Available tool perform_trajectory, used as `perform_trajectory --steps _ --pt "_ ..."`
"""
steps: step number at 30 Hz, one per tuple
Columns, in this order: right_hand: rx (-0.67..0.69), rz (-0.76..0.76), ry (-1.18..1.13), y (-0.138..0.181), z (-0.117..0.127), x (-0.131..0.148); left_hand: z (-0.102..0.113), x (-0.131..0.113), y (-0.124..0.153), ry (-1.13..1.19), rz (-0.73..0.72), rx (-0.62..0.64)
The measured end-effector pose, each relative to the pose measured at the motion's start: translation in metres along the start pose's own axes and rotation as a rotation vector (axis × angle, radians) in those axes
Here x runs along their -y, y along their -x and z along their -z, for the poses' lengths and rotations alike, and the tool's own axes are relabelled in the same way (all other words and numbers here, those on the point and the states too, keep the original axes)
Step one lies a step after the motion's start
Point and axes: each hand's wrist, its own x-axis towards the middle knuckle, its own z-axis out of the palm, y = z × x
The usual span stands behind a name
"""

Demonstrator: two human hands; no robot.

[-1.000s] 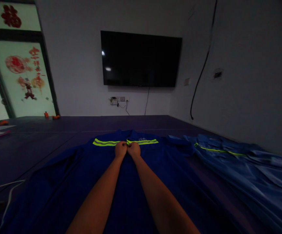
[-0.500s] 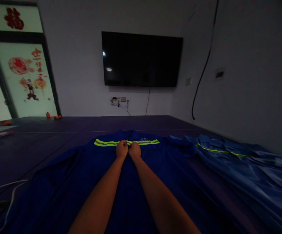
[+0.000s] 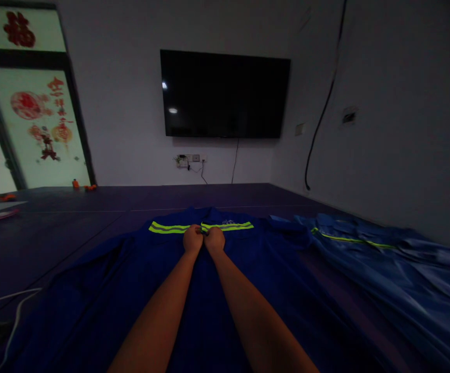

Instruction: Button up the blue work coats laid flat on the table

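Observation:
A dark blue work jacket (image 3: 209,300) lies spread out before me, its collar at the far end and a yellow-green reflective stripe (image 3: 170,228) across the chest. At the middle of that stripe, on the front opening, both hands meet. My left hand (image 3: 193,240) is closed, its fingers pinching the jacket's front edge. Close beside it, my right hand (image 3: 214,240) is closed on the other side of the same front. Between the fingertips is something small and dark; whether it is a button or a fold of cloth I cannot tell.
To the right lies a second blue garment (image 3: 373,264) with a yellow-green stripe. A white cable (image 3: 18,311) runs at the lower left. Orange objects (image 3: 89,187) sit by the glass door (image 3: 40,124). A television (image 3: 225,96) hangs on the far wall.
My hands stay at the jacket's front, with only a slight shift of the fingers. The whole view has moved a little; the jacket lies as before.

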Motion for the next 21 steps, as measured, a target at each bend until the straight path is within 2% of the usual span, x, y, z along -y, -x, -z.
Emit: perform_trajectory --steps 21 --pt "0.016 0.027 0.032 -0.0018 0.0004 -0.0003 -0.0023 0.0 -0.0031 0.104 -0.094 0.075"
